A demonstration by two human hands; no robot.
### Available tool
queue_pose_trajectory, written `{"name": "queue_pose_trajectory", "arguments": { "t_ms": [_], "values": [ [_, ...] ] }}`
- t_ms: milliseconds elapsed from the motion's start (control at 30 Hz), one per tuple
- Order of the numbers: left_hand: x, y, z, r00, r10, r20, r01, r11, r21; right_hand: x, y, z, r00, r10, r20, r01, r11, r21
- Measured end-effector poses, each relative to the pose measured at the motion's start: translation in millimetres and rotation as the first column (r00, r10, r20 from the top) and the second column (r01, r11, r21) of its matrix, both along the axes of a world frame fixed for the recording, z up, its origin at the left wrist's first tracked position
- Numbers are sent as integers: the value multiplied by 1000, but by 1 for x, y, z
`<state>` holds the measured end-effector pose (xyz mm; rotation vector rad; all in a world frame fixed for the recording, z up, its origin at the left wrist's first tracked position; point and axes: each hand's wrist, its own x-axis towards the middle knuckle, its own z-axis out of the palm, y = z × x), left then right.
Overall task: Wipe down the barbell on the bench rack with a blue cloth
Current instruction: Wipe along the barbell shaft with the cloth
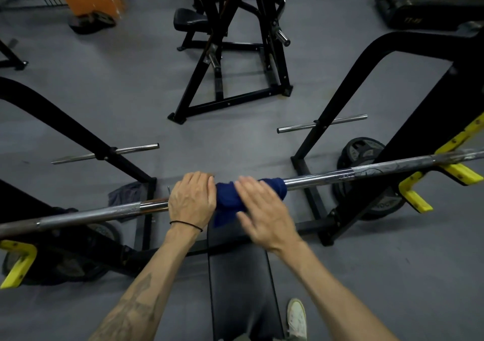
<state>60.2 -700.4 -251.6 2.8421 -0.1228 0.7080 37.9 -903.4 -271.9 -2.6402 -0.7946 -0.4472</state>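
Down below us, the barbell (327, 177) runs as a long chrome rod from side to side, resting on the yellow hooks (459, 173) of the black steel bench rack (408, 121); its surface is smooth and shiny near the middle, with a finely knurled stretch toward its left end and a duller, scuffed stretch toward its right end. Our left hand (192, 200) curls its fingers over the bar near its middle, gripping the metal, a thin black band around the wrist. Just beside it on the bar, the blue cloth (227, 196) is bunched in soft folds and wrapped around the rod. Our right hand (262, 210) lies on top of the cloth with its fingers straight and slightly spread, blurred, pressing the fabric against the bar. Beneath the bar, the padded black bench (241, 275) stretches toward us, smooth and matte. Round grey weight plates (361, 152) lean behind the bar's right end on the grey floor (235, 136).
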Motion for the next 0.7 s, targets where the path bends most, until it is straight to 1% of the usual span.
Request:
{"name": "queue_pose_trajectory", "arguments": {
  "t_ms": [67,100,167,200,233,300,333,367,400,433,467,533,567,600,667,700],
  "values": [
    [1,-2,1,1000,8,-13,-8,1000,8,3,-34,-4,987,-159,32,157,986,63],
    [2,-4,0,1000,26,-18,-25,999,23,-1,-37,-3,965,-262,6,259,959,118],
    [4,-5,-1,998,64,-29,-62,997,53,-7,-7,-3,891,-446,-82,452,863,227],
    [6,-5,-2,997,74,-39,-71,996,59,-9,19,-1,871,-472,-137,492,832,258],
    [6,-5,-3,996,75,-48,-72,996,60,-13,44,1,887,-431,-165,461,845,271],
    [5,-4,-4,996,73,-46,-70,996,61,-22,73,3,965,-226,-136,252,941,226],
    [5,-3,-3,997,61,-42,-59,996,64,-22,69,4,987,-125,-103,141,975,173],
    [4,-1,-3,998,44,-39,-42,997,69,-18,55,4,996,-59,-69,67,991,119],
    [3,0,-3,999,29,-40,-26,997,74,-12,37,2,999,-29,-44,32,997,69],
    [2,1,-2,999,21,-42,-18,997,77,-7,16,-1,999,-38,-29,39,999,30],
    [3,1,-2,999,19,-42,-16,997,76,-2,-6,-4,996,-90,-8,90,996,16],
    [4,-1,-2,999,34,-36,-31,997,70,4,-52,-8,970,-238,46,236,971,34],
    [4,-3,-2,998,47,-34,-45,997,69,3,-65,-8,953,-301,42,299,952,62],
    [5,-3,-3,998,60,-33,-58,996,72,2,-64,-8,930,-368,19,364,926,99],
    [6,-4,-3,997,74,-37,-71,994,82,1,-27,-6,861,-503,-76,507,839,198],
    [6,-5,-3,996,74,-42,-70,994,86,-1,1,-4,847,-518,-120,532,812,239]
  ]
}}
